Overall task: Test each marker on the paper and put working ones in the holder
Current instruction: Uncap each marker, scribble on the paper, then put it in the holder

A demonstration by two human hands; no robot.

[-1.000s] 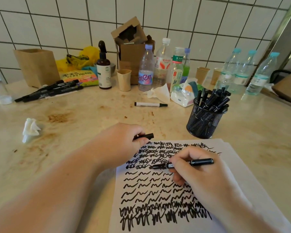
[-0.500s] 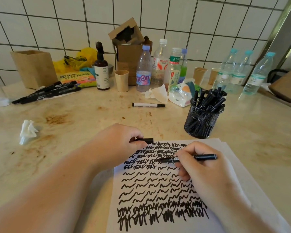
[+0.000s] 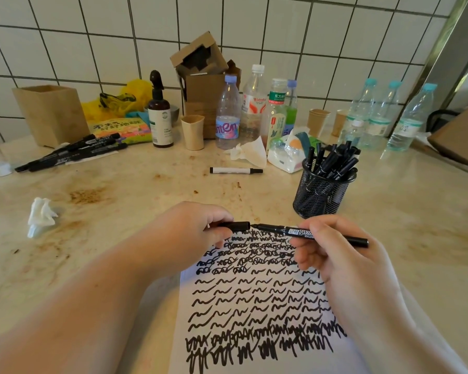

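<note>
Marker (image 3: 308, 233) pinched in right hand (image 3: 335, 255) above paper (image 3: 254, 306), tip at cap (image 3: 235, 226), cap gripped by left hand (image 3: 189, 233)

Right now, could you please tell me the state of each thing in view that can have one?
black marker: uncapped, held level in right hand, tip at the cap's mouth
cap: off, pinched by left hand
paper: flat, nearly filled with black scribbles
mesh holder: upright, crowded with markers
white marker: capped, lying on counter
spray bottle: upright, closed
</note>
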